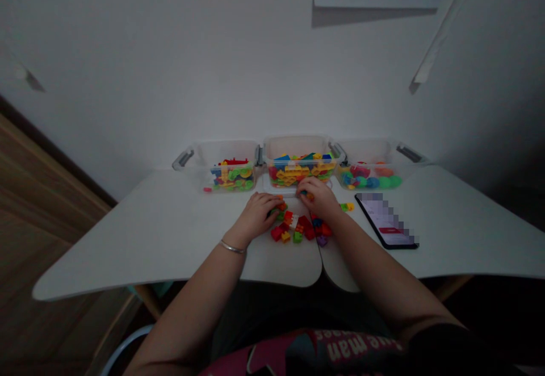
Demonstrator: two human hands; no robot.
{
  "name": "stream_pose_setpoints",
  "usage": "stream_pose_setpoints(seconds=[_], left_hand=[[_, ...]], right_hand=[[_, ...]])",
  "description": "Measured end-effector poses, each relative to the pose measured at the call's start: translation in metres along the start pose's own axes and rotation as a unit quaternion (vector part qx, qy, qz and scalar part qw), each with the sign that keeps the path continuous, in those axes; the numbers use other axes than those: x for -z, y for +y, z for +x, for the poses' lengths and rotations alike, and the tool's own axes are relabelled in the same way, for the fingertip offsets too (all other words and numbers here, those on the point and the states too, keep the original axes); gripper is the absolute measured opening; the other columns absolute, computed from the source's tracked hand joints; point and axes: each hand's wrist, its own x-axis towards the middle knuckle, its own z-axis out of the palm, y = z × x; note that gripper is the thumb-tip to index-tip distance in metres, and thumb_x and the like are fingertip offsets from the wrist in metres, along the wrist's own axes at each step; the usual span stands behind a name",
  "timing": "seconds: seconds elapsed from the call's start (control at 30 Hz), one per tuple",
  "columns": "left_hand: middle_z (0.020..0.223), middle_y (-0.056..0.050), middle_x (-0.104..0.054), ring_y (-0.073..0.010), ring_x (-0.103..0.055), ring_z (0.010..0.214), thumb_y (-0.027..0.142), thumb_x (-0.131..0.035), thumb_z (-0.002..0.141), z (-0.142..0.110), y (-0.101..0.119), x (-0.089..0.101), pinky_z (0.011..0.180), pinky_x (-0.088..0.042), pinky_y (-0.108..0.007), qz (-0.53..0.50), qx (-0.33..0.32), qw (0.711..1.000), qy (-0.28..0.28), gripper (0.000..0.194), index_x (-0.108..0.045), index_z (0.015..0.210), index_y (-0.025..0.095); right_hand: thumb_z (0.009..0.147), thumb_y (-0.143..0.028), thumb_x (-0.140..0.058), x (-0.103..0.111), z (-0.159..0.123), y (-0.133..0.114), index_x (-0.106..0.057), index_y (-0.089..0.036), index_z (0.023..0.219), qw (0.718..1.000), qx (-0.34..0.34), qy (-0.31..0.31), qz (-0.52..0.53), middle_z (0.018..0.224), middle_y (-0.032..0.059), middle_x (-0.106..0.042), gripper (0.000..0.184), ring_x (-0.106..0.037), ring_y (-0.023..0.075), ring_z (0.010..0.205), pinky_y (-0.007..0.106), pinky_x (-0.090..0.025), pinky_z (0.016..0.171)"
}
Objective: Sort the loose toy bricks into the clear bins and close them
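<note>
In front of the middle box [293, 144], the left hand [259, 214] is covering blocks [281, 208], grip unclear; the right hand [320, 195] is pinching a piece [307, 195], risking slippage from loose gripping.

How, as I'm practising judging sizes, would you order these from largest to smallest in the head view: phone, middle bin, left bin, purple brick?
1. Middle bin and left bin: too alike to rank.
2. Phone.
3. Purple brick.
</note>
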Motion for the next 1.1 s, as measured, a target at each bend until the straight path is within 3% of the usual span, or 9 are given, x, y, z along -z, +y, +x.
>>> stream_pose_setpoints(seconds=[0.23,0.47,0.67,0.83,1.1], left_hand=[[0.124,-0.01,-0.067,-0.0246,-0.06,0.115,0.019,-0.059,0.088,0.0,-0.002,-0.001,0.103,-0.044,-0.049,-0.001,-0.005,1.0,0.002,0.032,-0.065,0.119,0.021],[0.125,-0.009,-0.067,-0.0249,-0.06,0.115,0.018,-0.059,0.088,0.0,-0.003,-0.001,0.104,-0.043,-0.049,0.002,-0.003,1.0,-0.001,0.032,-0.065,0.12,0.021],[0.125,-0.009,-0.067,-0.025,-0.059,0.115,0.019,-0.059,0.089,-0.001,-0.004,-0.002,0.103,-0.044,-0.049,0.003,-0.003,1.0,0.002,0.031,-0.064,0.12,0.02],[0.125,-0.009,-0.067,-0.0248,-0.059,0.115,0.019,-0.059,0.089,-0.001,-0.004,-0.002,0.102,-0.045,-0.047,0.002,-0.011,1.0,0.006,0.032,-0.064,0.121,0.021],[0.124,-0.01,-0.067,-0.0251,-0.058,0.114,0.017,-0.06,0.088,-0.001,-0.003,-0.001,0.102,-0.045,-0.047,0.009,-0.01,1.0,0.003,0.034,-0.064,0.121,0.02]], right_hand=[[0.085,-0.014,-0.052,0.018,0.003,-0.001,-0.067,-0.023,0.084,0.973,-0.033,0.229,-0.004,0.099,0.0084,-0.065,0.017,-0.061,0.0233,0.101,0.042,-0.051,0.095],[0.087,-0.019,-0.053,0.03,0.007,0.018,-0.069,-0.023,0.092,0.94,-0.031,0.339,-0.035,0.106,0.0083,-0.063,0.017,-0.059,0.0234,0.106,0.047,-0.049,0.099],[0.089,-0.019,-0.048,0.03,0.012,0.026,-0.067,-0.023,0.112,0.941,-0.062,0.326,-0.062,0.123,0.0111,-0.061,0.031,-0.057,0.0247,0.119,0.049,-0.047,0.104],[0.087,-0.019,-0.046,0.026,0.011,0.028,-0.06,-0.02,0.124,0.961,-0.071,0.244,-0.107,0.139,0.013,-0.054,0.04,-0.05,0.0275,0.129,0.052,-0.044,0.108],[0.086,-0.025,-0.051,0.028,0.014,0.014,-0.043,-0.014,0.142,0.965,-0.107,0.149,-0.187,0.145,0.0162,-0.051,0.058,-0.04,0.0322,0.137,0.057,-0.03,0.115]])
